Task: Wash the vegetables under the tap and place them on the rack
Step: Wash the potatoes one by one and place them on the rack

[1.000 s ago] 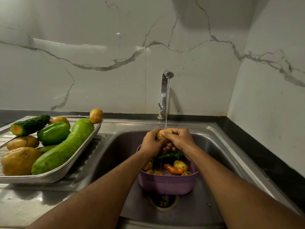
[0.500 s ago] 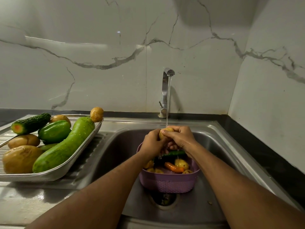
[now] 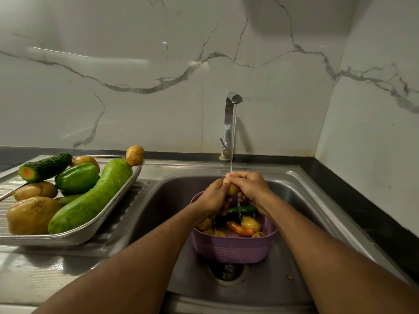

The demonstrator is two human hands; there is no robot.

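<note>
Head view, purple basket [image 3: 233, 250] holding carrot [image 3: 240, 229], potatoes, cucumber, both hands [image 3: 234, 189] gripping potato [image 3: 233, 189] under tap [image 3: 229, 123], rack [image 3: 95, 232] of vegetables left.

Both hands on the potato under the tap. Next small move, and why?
Probably turn the small potato a little between the left hand and right hand, keeping it under the stream from the tap. Fingers cover most of it, so only a patch meets the water. The rack comes after.

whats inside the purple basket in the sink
In the purple basket: a carrot, a few small potatoes and a green cucumber. The hands cover its far side, so anything there is hidden.
</note>
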